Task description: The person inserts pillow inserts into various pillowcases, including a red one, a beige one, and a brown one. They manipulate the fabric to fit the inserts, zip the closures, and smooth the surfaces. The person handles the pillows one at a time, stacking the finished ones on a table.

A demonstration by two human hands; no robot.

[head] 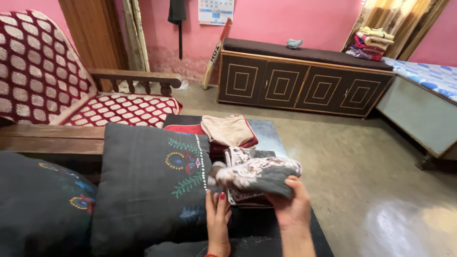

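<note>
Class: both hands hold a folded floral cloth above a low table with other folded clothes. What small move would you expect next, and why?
Probably lowering the floral cloth onto the folded pile: the right hand grips its edge, the left hand supports it, and it looks fully folded.

Folded garment [259, 175]: soft matt cloth, floral print over grey, held by right hand [294, 209]. Black cushion [150, 183]: coarse matt woven cloth, raised coloured embroidery, under left hand [217, 219]. Folded pile [228, 131]: smooth beige and red cloth. Sofa armrest [135, 76]: brown polished wood. Sofa cover [38, 71]: knitted red-and-cream cloth, textured. Cabinet [304, 85]: dark wood, low sheen. Floor [381, 190]: smooth, glossy where light falls. Wall [295, 19]: matt pink paint.
</note>
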